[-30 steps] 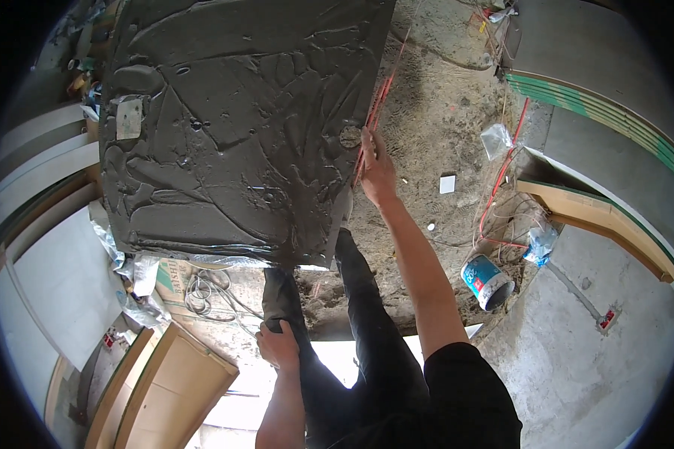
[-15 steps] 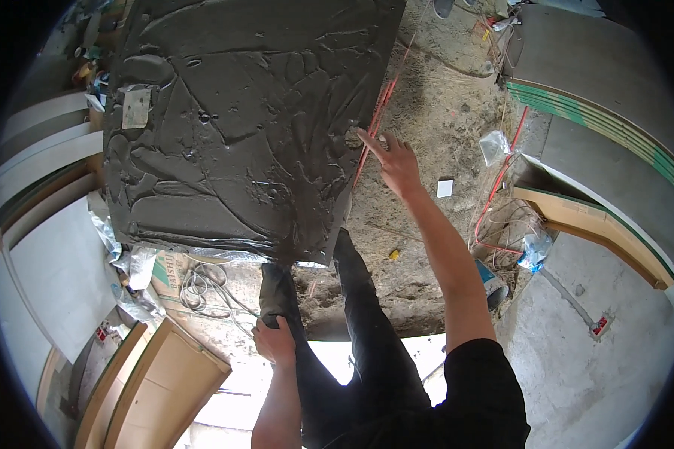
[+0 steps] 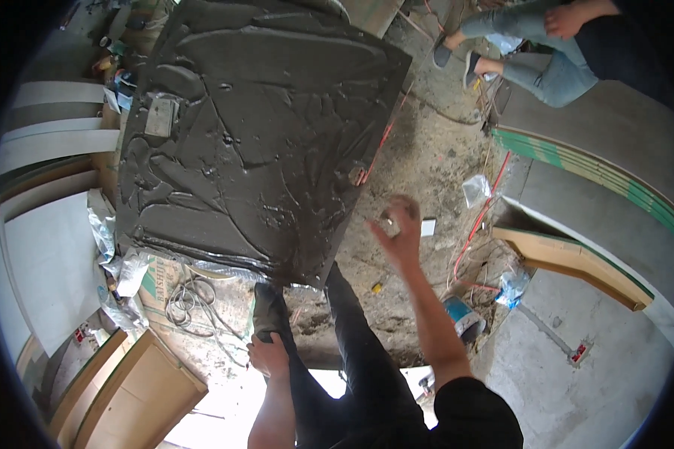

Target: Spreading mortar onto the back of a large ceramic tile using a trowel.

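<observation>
A large slab (image 3: 277,112) lies in front of me, coated in wet dark-grey mortar with ridges and smears. On its left part sits a small grey rectangular piece (image 3: 159,117), splashed with mortar. My right hand (image 3: 401,236) is in the air beyond the slab's right edge, touching nothing; its fingers are apart and somewhat blurred. Bent round my left knee (image 3: 266,334) are the fingers of my left hand (image 3: 271,358), which rests there. My dark trouser legs reach to the slab's near edge.
Another person (image 3: 562,67) sits on stacked grey slabs at the upper right. Rough ground holds a white square (image 3: 427,227), a blue bucket (image 3: 463,318) and a red cable (image 3: 472,238). Coiled grey cable (image 3: 191,303) lies left of my legs. Boards (image 3: 138,382) lean at the lower left.
My right hand has drawn back toward me from the slab's right edge, and its fingers have spread. My left hand stays on the knee. The seated person has come into view.
</observation>
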Action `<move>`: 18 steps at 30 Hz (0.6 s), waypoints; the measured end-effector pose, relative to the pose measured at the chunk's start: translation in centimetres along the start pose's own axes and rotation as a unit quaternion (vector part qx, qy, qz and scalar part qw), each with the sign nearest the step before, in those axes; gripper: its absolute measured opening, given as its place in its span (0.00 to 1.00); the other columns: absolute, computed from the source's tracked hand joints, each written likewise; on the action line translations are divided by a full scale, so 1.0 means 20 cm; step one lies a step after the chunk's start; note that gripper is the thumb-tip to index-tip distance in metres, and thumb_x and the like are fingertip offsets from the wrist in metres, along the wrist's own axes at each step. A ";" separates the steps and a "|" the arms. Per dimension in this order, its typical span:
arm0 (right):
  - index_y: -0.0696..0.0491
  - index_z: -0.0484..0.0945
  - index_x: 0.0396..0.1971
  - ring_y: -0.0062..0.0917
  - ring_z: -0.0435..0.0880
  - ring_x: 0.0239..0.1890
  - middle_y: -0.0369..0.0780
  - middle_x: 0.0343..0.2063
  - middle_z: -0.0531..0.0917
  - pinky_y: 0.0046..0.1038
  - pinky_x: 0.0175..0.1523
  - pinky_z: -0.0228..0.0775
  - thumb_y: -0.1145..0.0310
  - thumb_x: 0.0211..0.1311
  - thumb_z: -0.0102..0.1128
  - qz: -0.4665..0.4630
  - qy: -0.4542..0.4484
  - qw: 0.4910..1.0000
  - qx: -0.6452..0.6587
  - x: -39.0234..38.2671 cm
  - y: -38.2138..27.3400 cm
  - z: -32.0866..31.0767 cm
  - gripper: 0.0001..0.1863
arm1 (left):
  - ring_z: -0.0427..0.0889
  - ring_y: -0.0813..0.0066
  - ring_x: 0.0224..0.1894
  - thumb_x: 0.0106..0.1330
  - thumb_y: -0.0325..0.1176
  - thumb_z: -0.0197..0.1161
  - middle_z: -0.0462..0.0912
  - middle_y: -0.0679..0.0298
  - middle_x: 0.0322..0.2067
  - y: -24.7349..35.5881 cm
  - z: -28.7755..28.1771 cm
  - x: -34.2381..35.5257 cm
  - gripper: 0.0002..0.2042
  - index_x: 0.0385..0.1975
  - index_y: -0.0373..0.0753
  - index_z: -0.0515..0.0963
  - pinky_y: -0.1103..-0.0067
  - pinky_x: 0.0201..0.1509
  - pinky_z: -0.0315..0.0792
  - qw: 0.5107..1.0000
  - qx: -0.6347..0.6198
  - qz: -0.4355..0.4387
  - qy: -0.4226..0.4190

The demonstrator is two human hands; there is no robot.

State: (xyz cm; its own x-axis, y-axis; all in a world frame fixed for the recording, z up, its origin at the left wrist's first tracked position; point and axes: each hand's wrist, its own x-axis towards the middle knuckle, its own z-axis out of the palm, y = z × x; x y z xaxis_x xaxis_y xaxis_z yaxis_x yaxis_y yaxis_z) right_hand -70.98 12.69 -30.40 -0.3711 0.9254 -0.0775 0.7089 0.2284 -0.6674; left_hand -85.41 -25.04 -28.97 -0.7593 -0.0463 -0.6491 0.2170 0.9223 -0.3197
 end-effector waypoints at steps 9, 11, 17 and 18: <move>0.40 0.60 0.75 0.49 0.69 0.68 0.52 0.70 0.65 0.45 0.69 0.66 0.56 0.55 0.74 -0.012 -0.344 0.939 0.010 -0.45 -0.37 0.36 0.47 | 0.80 0.45 0.55 0.64 0.59 0.62 0.80 0.45 0.52 0.07 0.08 -0.02 0.32 0.57 0.37 0.76 0.57 0.58 0.74 0.993 -0.094 -0.017 -0.073; 0.43 0.72 0.67 0.48 0.70 0.67 0.50 0.67 0.70 0.43 0.68 0.66 0.54 0.58 0.72 -0.026 -0.354 0.933 0.063 -0.61 -0.41 0.18 0.36 | 0.80 0.42 0.56 0.63 0.59 0.64 0.80 0.42 0.54 -0.03 0.19 0.00 0.34 0.59 0.35 0.76 0.58 0.61 0.73 0.984 -0.163 0.025 -0.072; 0.52 0.84 0.48 0.42 0.82 0.51 0.48 0.46 0.83 0.41 0.57 0.74 0.52 0.59 0.71 0.040 -0.407 0.898 0.163 -0.68 -0.09 0.08 0.23 | 0.86 0.52 0.44 0.61 0.49 0.70 0.87 0.45 0.42 -0.57 0.33 0.17 0.28 0.50 0.28 0.81 0.66 0.52 0.78 0.937 -0.337 0.089 0.028; 0.52 0.86 0.44 0.42 0.84 0.46 0.48 0.39 0.85 0.42 0.54 0.75 0.51 0.60 0.70 0.075 -0.376 0.900 0.210 -0.64 0.20 -0.03 0.21 | 0.87 0.56 0.37 0.63 0.45 0.70 0.88 0.48 0.38 -0.43 0.32 0.10 0.24 0.49 0.29 0.81 0.68 0.43 0.81 0.930 -0.324 0.161 0.064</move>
State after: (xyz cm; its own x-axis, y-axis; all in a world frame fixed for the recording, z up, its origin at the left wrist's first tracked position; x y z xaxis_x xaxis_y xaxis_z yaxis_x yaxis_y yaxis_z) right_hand -63.04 1.98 -31.58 -0.7024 0.4346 -0.5638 0.5544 -0.1628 -0.8162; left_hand -84.89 -35.60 -31.88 -0.7944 0.2797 -0.5392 0.0618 0.9203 0.3863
